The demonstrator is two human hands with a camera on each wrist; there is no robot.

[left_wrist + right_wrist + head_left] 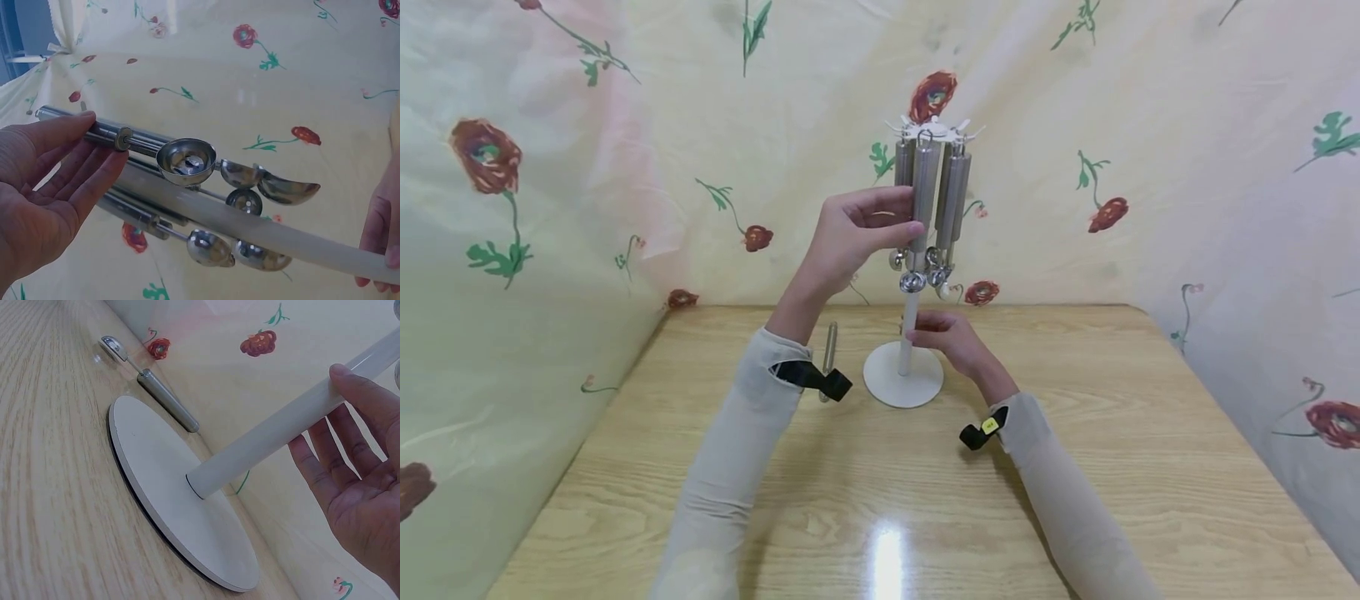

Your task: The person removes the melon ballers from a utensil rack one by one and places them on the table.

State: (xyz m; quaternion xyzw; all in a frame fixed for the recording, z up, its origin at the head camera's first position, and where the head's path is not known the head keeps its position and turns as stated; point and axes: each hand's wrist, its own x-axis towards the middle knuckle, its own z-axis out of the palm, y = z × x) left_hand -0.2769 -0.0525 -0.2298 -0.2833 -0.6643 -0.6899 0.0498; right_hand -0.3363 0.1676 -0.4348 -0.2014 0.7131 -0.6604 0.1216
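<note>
From my end I count one white stand [911, 308] on one wooden table [820, 517]. Hanging scoops [912, 282]: I get six bowl heads in the left wrist view, but they overlap, so I can't call that total firm. One loose utensil [167, 401]. Two hands: one left hand [853, 229], one right hand [953, 340]. Two sleeves [726, 479], two black straps [797, 372], one yellow tag [989, 425].
</note>
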